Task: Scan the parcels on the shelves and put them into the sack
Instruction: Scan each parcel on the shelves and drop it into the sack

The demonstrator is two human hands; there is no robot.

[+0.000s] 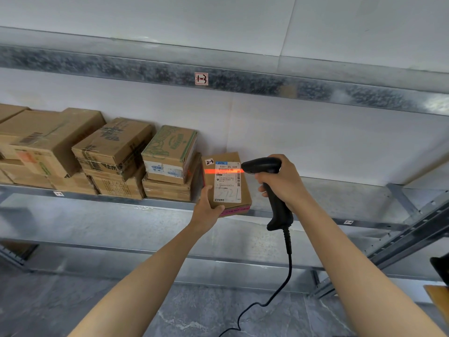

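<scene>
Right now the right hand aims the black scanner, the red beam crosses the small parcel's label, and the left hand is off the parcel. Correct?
Not quite. The head view shows the left hand gripping the small parcel at its lower left corner, tipping it up at the front of the shelf. The rest stands: the right hand holds the black scanner, and the red beam crosses the label.

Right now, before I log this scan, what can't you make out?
The sack: outside the head view's frame.
Print on the white label of the small brown cardboard parcel: too small; red beam washes over the barcode.
Parcel's lower left corner: covered by the left hand.
Trigger of the black handheld scanner: hidden under the right hand.
The leftmost brown cardboard boxes: cut by the left edge.
</scene>
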